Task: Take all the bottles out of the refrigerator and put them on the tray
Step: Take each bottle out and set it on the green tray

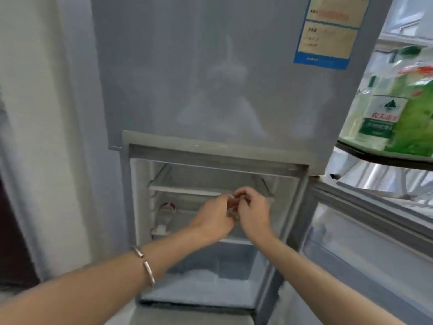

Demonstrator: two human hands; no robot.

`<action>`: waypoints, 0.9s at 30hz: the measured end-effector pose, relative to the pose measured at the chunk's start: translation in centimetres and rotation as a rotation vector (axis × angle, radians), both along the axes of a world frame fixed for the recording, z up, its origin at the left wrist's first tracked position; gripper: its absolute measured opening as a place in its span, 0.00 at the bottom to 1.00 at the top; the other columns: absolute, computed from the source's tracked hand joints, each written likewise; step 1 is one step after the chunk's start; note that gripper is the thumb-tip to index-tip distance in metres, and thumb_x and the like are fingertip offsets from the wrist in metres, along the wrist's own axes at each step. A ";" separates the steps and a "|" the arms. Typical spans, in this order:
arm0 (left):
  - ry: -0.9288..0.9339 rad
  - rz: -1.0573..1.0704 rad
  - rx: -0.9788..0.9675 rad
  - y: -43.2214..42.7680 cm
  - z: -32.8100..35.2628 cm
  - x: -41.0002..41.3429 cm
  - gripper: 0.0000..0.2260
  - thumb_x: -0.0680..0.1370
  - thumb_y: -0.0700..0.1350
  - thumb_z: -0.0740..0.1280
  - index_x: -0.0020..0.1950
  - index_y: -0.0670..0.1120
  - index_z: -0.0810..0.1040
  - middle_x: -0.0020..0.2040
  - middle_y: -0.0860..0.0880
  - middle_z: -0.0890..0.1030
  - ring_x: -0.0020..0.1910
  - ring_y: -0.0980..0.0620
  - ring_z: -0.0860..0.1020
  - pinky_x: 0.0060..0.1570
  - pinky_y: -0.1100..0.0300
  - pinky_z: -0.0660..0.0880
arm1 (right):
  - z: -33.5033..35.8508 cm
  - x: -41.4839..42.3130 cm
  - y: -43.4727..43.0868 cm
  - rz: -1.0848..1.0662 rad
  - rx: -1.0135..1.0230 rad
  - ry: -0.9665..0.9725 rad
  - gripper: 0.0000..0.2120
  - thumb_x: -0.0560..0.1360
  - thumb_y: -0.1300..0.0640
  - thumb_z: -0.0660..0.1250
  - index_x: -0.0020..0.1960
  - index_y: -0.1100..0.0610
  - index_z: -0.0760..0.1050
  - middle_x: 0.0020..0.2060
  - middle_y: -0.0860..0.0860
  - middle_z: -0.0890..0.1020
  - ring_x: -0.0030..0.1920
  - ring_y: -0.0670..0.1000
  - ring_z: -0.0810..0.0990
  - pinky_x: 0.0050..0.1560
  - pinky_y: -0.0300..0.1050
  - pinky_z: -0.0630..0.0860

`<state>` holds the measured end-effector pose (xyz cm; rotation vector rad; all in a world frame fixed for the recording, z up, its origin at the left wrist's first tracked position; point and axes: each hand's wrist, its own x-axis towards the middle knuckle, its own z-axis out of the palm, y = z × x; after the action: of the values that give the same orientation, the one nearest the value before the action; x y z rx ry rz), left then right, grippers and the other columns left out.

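The grey refrigerator (210, 90) stands in front of me with its lower compartment open. Both hands reach in at the level of the middle shelf. My left hand (214, 221) and my right hand (251, 211) close together around a small clear bottle (232, 208) with a reddish label, mostly hidden by the fingers. A second bottle (165, 218) with a red and white top stands at the left of the same shelf. At the upper right a green tray (365, 150) carries clear bottles with green labels (379, 118).
The lower door (365, 235) is swung open to the right, its inner shelves facing me. A white shelf edge (185, 190) runs just above my hands. The bottom drawer (206, 277) sits below them. A pale wall or curtain (46, 137) stands at the left.
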<state>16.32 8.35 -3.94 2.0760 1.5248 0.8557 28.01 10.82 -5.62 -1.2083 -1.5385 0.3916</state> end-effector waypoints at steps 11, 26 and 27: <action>0.415 0.412 -0.337 11.0 -15.0 -11.8 0.29 0.77 0.46 0.62 0.76 0.40 0.56 0.72 0.40 0.64 0.69 0.40 0.68 0.66 0.52 0.68 | -11.7 -8.6 5.8 0.268 -0.640 -0.440 0.29 0.78 0.61 0.61 0.77 0.54 0.59 0.76 0.53 0.59 0.75 0.53 0.61 0.73 0.39 0.59; 0.135 0.456 -0.395 14.2 -17.6 -12.7 0.38 0.79 0.46 0.59 0.79 0.51 0.35 0.68 0.38 0.70 0.61 0.40 0.76 0.61 0.50 0.73 | -13.6 -6.3 5.9 0.159 -0.664 -0.433 0.26 0.78 0.60 0.61 0.75 0.53 0.61 0.74 0.50 0.61 0.73 0.50 0.63 0.69 0.35 0.59; 0.115 0.446 -0.367 13.9 -17.0 -12.4 0.37 0.79 0.46 0.58 0.79 0.52 0.36 0.69 0.37 0.70 0.61 0.39 0.76 0.60 0.52 0.72 | -13.1 -6.2 5.7 0.161 -0.668 -0.432 0.27 0.78 0.60 0.61 0.76 0.53 0.60 0.75 0.50 0.60 0.73 0.51 0.63 0.71 0.37 0.60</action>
<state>3.95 22.22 -20.93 1.5713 2.0735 0.5473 21.83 16.54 -18.76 -1.7693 -1.9614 0.8388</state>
